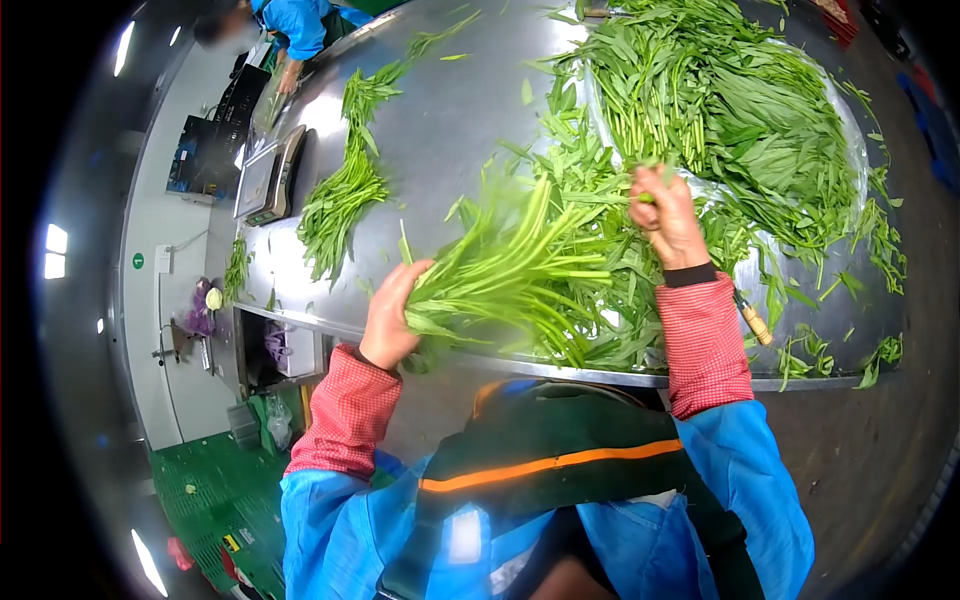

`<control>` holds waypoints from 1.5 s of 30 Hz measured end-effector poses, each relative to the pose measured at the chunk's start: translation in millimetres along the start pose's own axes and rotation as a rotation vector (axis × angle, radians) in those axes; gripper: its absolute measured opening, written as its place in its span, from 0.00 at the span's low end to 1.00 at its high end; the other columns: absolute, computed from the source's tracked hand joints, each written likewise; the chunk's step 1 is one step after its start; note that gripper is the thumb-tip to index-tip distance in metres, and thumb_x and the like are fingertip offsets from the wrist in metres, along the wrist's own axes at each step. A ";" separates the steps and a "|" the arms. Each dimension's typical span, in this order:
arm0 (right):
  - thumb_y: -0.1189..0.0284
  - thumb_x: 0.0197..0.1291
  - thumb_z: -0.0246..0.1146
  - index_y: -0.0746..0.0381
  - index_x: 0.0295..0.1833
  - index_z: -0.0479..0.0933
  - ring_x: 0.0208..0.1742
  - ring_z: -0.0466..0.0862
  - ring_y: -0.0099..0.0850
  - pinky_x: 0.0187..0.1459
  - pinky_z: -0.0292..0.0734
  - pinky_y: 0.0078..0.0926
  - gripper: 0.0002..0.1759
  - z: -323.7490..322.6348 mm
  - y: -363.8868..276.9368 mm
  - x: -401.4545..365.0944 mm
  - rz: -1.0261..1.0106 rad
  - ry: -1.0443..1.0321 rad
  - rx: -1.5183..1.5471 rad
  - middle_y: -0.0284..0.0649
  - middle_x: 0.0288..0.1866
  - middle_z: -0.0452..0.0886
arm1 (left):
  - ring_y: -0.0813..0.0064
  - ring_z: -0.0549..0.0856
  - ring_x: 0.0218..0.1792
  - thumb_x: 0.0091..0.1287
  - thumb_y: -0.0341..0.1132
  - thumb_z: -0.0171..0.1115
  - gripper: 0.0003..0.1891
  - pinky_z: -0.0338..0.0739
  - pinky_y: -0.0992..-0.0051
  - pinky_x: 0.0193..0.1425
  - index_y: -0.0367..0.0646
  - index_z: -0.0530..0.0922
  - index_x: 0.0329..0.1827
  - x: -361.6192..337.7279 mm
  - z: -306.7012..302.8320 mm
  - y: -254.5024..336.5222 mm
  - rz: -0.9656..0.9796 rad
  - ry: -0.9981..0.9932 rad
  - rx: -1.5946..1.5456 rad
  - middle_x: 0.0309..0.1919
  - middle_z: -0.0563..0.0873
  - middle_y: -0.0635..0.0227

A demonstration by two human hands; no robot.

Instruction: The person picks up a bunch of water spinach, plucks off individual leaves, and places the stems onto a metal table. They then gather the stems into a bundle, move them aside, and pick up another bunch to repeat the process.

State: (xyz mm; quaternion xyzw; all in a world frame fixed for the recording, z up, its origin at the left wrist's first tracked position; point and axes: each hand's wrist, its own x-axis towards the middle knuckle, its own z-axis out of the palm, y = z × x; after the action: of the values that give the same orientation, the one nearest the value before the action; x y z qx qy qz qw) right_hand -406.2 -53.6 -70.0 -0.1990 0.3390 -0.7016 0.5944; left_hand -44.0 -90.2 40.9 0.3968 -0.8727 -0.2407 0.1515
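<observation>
My left hand (395,312) is closed around a loose bunch of long-stemmed leafy greens (510,260), which look like water spinach. Its stems fan out to the right over the table edge, and some leaves are smeared by motion. My right hand (668,215) is a fist above the loose greens, with a short piece of green stem (646,197) showing between the fingers. Beyond it lies a large heap of the same greens (740,110) on clear plastic sheeting. Close to my right forearm a tool with a wooden handle (755,322) rests on the metal table; its far end is partly hidden.
Greens in a long row (345,200) lie on the metal table (450,120) to the left. A scale (272,180) stands at the left edge. Another person in a blue sleeve (295,25) works at the far left. Leaf scraps (880,355) lie along the right edge.
</observation>
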 end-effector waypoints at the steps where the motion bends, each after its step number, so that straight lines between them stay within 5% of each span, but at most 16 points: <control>1: 0.70 0.65 0.63 0.58 0.36 0.71 0.15 0.62 0.13 0.15 0.53 0.08 0.08 -3.4 -5.4 0.1 -0.030 -0.007 0.111 0.28 0.25 0.71 | 0.55 0.81 0.45 0.50 0.25 0.70 0.27 0.75 0.70 0.49 0.39 0.74 0.57 -0.6 -0.9 -2.1 -0.007 0.018 0.004 0.41 0.80 0.57; 6: 0.66 0.63 0.65 0.58 0.37 0.75 0.18 0.66 0.14 0.18 0.58 0.12 0.09 17.2 -16.5 -27.3 0.124 -0.066 -0.281 0.27 0.23 0.72 | 0.54 0.80 0.43 0.49 0.26 0.70 0.27 0.75 0.67 0.49 0.40 0.74 0.56 2.7 -3.1 -5.0 -0.039 0.070 0.104 0.39 0.80 0.58; 15: 0.66 0.62 0.64 0.69 0.42 0.78 0.21 0.74 0.26 0.26 0.70 0.31 0.15 87.2 50.7 -30.0 -0.298 -0.143 -1.280 0.39 0.22 0.75 | 0.52 0.76 0.36 0.42 0.14 0.60 0.31 0.72 0.62 0.39 0.42 0.75 0.55 22.5 8.1 15.4 0.164 0.152 0.317 0.30 0.74 0.57; 16: 0.68 0.63 0.61 0.68 0.40 0.77 0.20 0.75 0.27 0.26 0.71 0.29 0.12 87.5 56.1 -24.9 -0.360 -0.139 -1.010 0.36 0.24 0.77 | 0.52 0.76 0.36 0.42 0.13 0.59 0.32 0.71 0.62 0.39 0.42 0.75 0.55 23.3 8.2 17.3 0.177 0.141 0.326 0.30 0.73 0.57; 19: 0.68 0.66 0.60 0.59 0.41 0.73 0.15 0.61 0.14 0.16 0.58 0.14 0.06 61.6 16.6 -26.9 0.216 -0.060 -0.175 0.23 0.21 0.67 | 0.53 0.76 0.35 0.42 0.12 0.56 0.31 0.71 0.62 0.38 0.42 0.75 0.55 19.7 6.1 16.2 0.179 0.141 0.335 0.29 0.73 0.57; 21: 0.67 0.67 0.61 0.58 0.44 0.71 0.14 0.55 0.11 0.14 0.50 0.12 0.08 33.5 3.3 -29.4 0.081 -0.088 0.139 0.21 0.20 0.62 | 0.53 0.75 0.34 0.42 0.12 0.55 0.31 0.71 0.62 0.37 0.42 0.75 0.54 17.3 5.1 10.6 0.176 0.143 0.345 0.29 0.73 0.58; 24: 0.66 0.67 0.62 0.60 0.46 0.72 0.15 0.59 0.12 0.15 0.52 0.11 0.10 31.1 -6.2 -34.9 0.075 -0.209 0.095 0.22 0.21 0.66 | 0.54 0.75 0.32 0.44 0.12 0.55 0.30 0.70 0.62 0.36 0.41 0.75 0.54 15.2 5.4 7.7 0.192 0.153 0.394 0.28 0.72 0.58; 29: 0.53 0.59 0.67 0.69 0.50 0.76 0.27 0.80 0.32 0.31 0.77 0.30 0.29 93.9 42.1 -31.4 -0.063 -0.095 -0.940 0.42 0.28 0.81 | 0.59 0.73 0.28 0.49 0.17 0.55 0.26 0.69 0.63 0.31 0.41 0.77 0.55 23.2 9.9 11.8 0.314 0.144 0.493 0.26 0.70 0.61; 31: 0.63 0.57 0.66 0.67 0.53 0.77 0.38 0.86 0.41 0.39 0.80 0.34 0.23 100.1 47.7 -27.9 -0.022 -0.215 -1.253 0.52 0.41 0.85 | 0.59 0.73 0.28 0.49 0.18 0.55 0.26 0.68 0.64 0.30 0.41 0.77 0.54 25.6 11.2 19.7 0.337 0.135 0.525 0.25 0.69 0.62; 33: 0.73 0.57 0.62 0.67 0.51 0.78 0.40 0.86 0.40 0.42 0.81 0.32 0.16 62.5 84.8 -15.7 -0.316 -0.127 -0.971 0.50 0.41 0.85 | 0.60 0.73 0.28 0.49 0.18 0.55 0.26 0.68 0.64 0.30 0.41 0.77 0.55 26.0 9.1 20.5 0.362 0.139 0.518 0.25 0.69 0.62; 35: 0.78 0.57 0.61 0.66 0.52 0.78 0.43 0.86 0.37 0.49 0.80 0.32 0.16 29.4 70.1 -10.2 -0.194 0.009 -1.003 0.48 0.45 0.85 | 0.59 0.73 0.28 0.49 0.18 0.55 0.26 0.68 0.65 0.31 0.41 0.77 0.55 19.7 5.1 12.8 0.337 0.137 0.510 0.25 0.69 0.62; 36: 0.78 0.58 0.61 0.65 0.51 0.78 0.40 0.86 0.37 0.46 0.80 0.33 0.14 1.9 82.0 -1.9 -0.304 0.155 -1.082 0.45 0.41 0.86 | 0.59 0.73 0.28 0.49 0.17 0.55 0.27 0.67 0.65 0.31 0.40 0.76 0.56 16.8 2.2 10.6 0.332 0.148 0.497 0.25 0.69 0.61; 38: 0.74 0.65 0.60 0.64 0.44 0.76 0.23 0.77 0.24 0.26 0.75 0.22 0.06 -6.1 46.8 -2.3 0.038 0.241 -0.774 0.33 0.27 0.80 | 0.59 0.73 0.28 0.48 0.16 0.55 0.27 0.67 0.65 0.31 0.40 0.76 0.56 12.6 -3.0 7.7 0.302 0.158 0.483 0.25 0.69 0.61; 41: 0.67 0.68 0.59 0.61 0.48 0.72 0.21 0.69 0.14 0.19 0.62 0.12 0.10 -2.1 22.8 -1.4 0.064 0.201 -0.498 0.28 0.26 0.75 | 0.59 0.72 0.28 0.47 0.15 0.55 0.28 0.67 0.64 0.32 0.39 0.76 0.55 11.0 -4.7 6.6 0.300 0.178 0.471 0.25 0.69 0.61; 44: 0.58 0.62 0.65 0.65 0.61 0.66 0.40 0.80 0.28 0.43 0.78 0.26 0.30 29.1 35.6 4.7 -0.211 0.013 -0.877 0.43 0.43 0.79 | 0.58 0.72 0.29 0.47 0.13 0.54 0.29 0.68 0.64 0.33 0.38 0.76 0.56 12.9 -1.1 5.5 0.370 0.194 0.499 0.25 0.69 0.60; 45: 0.58 0.59 0.67 0.67 0.58 0.70 0.48 0.80 0.33 0.55 0.74 0.30 0.29 59.2 20.9 -8.3 0.035 -0.036 -0.796 0.47 0.47 0.79 | 0.58 0.72 0.29 0.46 0.13 0.54 0.29 0.67 0.64 0.33 0.38 0.76 0.56 14.9 0.6 7.3 0.366 0.215 0.479 0.25 0.69 0.60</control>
State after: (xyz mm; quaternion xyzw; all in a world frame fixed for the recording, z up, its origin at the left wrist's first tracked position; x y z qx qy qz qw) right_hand -349.4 -61.1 -43.0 -0.4202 0.5772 -0.5017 0.4884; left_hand -58.3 -97.3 45.4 0.2806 -0.9405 0.0463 0.1858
